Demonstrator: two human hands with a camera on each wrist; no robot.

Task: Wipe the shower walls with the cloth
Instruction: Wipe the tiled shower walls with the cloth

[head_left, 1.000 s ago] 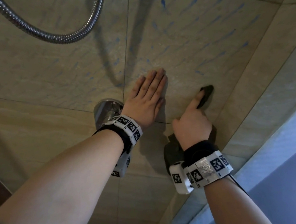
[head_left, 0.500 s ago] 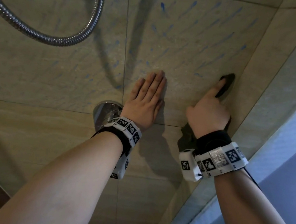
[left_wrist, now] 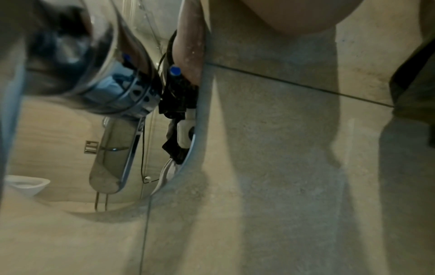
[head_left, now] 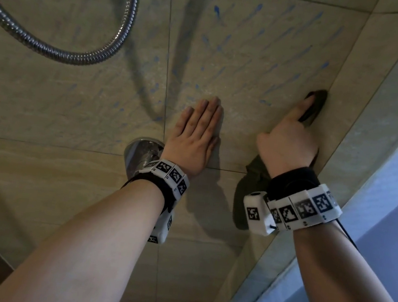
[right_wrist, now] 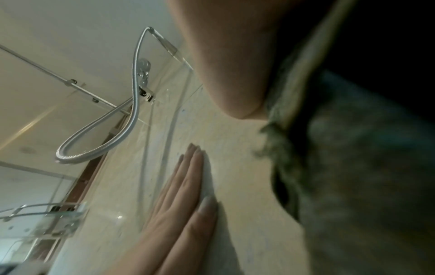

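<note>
My right hand (head_left: 287,144) presses the dark cloth (head_left: 311,110) against the beige tiled shower wall (head_left: 256,57), close to the corner; the cloth lies under my palm, showing past my extended forefinger above and hanging below my wrist. How my other fingers grip it I cannot tell. My left hand (head_left: 195,135) lies flat on the wall just beside, fingers straight and together, holding nothing. The right wrist view shows the cloth's (right_wrist: 353,167) mottled weave up close and a handheld shower head and hose (right_wrist: 132,104), high on the wall. The left wrist view alone shows the chrome mixer tap (left_wrist: 113,104) and a white toilet (left_wrist: 25,184) behind. Blue streaks (head_left: 217,10) mark the upper tile, and the metal hose (head_left: 73,57) loops at left
</note>
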